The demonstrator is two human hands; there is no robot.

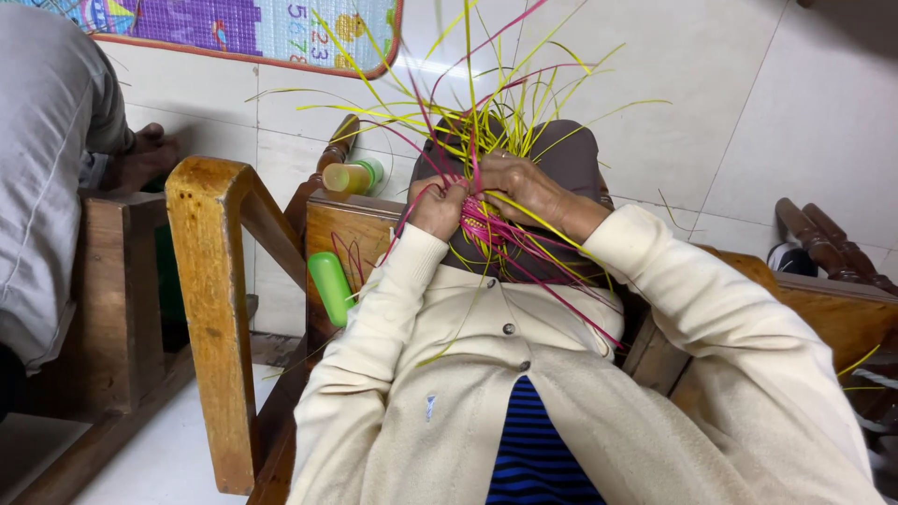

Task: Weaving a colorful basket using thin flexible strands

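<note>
Looking down from the head view, we hold a small woven piece [486,229] of pink and yellow strips on our lap. Our left hand [440,208] is clenched on its left edge, and our right hand [524,187] grasps the top. Only a small centre seems woven; many long loose strips [496,84] stand free. A green bottle [331,285] lies on the wooden chair [210,281].
</note>
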